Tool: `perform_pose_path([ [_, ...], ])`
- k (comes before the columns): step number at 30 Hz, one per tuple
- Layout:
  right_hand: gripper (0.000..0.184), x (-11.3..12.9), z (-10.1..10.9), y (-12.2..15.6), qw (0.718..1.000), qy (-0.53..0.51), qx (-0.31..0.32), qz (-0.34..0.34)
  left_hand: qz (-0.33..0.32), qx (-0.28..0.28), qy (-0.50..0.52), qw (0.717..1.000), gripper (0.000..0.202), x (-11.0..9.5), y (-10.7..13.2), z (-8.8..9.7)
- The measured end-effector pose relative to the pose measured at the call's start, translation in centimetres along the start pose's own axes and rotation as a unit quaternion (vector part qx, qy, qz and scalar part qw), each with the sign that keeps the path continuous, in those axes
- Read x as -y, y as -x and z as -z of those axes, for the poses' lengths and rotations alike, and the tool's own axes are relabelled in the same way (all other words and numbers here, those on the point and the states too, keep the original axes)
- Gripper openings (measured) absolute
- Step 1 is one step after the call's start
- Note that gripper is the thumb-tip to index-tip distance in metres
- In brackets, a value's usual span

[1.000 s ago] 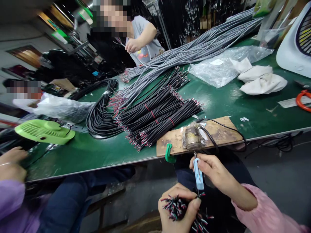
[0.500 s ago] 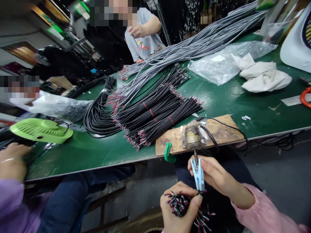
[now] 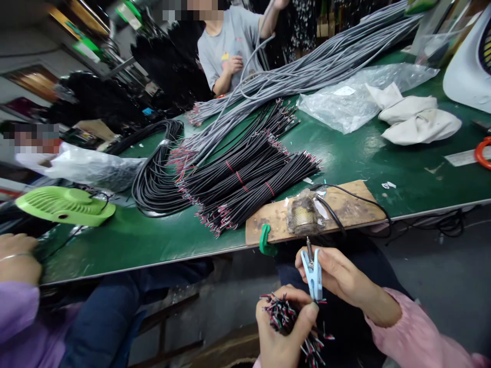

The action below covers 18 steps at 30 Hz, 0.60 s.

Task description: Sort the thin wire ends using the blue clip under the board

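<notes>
My left hand (image 3: 282, 327) is closed around a bundle of thin black cables (image 3: 282, 312) with stripped red, white, green and black wire ends. Its thumb and forefinger pinch one cable end close to the jaws of a light blue clothespin (image 3: 315, 281). My right hand (image 3: 341, 276) grips that clothespin between thumb and fingers. A slim, pointed metal pin (image 3: 308, 245) shows between the clothespin's arms; what it belongs to is unclear. Just beyond my hands, a yellowish mesh-covered cylinder (image 3: 305, 214) sits on a wooden board (image 3: 268, 225) at the table edge.
A green clamp (image 3: 265, 240) grips the board. Tied black cable bundles (image 3: 245, 179) and long grey cables (image 3: 307, 76) lie on the green table (image 3: 364, 158). A green fan (image 3: 65, 204), plastic bag (image 3: 345, 102) and white cloth (image 3: 422, 122) are there. One person sits left; another stands across.
My hands stay almost in place, the left shifting slightly with the cable bundle. Across the table, the person has straightened, one arm raised and pulling a grey cable upward.
</notes>
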State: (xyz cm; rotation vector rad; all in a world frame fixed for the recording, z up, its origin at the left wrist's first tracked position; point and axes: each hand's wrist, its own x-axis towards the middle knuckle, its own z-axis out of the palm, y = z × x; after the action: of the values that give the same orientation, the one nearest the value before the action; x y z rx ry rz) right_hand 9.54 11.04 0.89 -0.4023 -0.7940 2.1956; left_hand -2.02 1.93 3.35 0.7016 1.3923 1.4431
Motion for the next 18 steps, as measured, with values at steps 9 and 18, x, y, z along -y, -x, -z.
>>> perform_pose_path([
  [9,0.041,0.0,0.1,0.0,0.999,-0.026,0.013,-0.015,-0.008,0.002,-0.039,0.999,0.027,0.8,-0.1,0.4],
  [18,0.046,-0.7,1.3,0.4,0.999,-0.031,-0.036,-0.024,-0.025,0.006,-0.045,0.999,0.023,1.1,-0.2,0.6],
])
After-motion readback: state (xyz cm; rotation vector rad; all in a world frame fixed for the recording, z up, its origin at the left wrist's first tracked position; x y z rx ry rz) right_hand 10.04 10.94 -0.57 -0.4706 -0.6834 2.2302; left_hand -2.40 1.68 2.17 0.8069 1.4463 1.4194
